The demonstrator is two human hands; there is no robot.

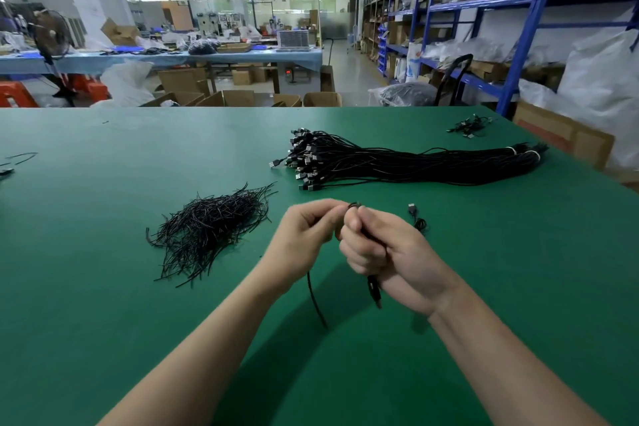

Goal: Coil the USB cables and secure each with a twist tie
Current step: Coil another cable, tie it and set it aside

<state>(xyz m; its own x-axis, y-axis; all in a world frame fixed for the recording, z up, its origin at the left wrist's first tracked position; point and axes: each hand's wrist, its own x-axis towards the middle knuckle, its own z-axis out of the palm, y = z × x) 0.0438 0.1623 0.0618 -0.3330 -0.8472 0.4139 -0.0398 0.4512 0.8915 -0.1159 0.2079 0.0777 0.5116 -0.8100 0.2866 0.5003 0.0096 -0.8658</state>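
A thin black USB cable (316, 301) is held just above the matte green table (103, 287), near its front middle. It is gripped in the curled right hand (387, 252) and pinched at the top by the left hand (304, 235). Most of it is hidden inside the fingers; one plug (375, 290) dangles below. Whether a tie is held cannot be told. A wiry heap of twist ties (211, 228) is seen left, a long tied cable bundle (397, 162) beyond.

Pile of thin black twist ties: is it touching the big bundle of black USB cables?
Apart. Head view shows green table between the black twist tie pile and the USB cable bundle.
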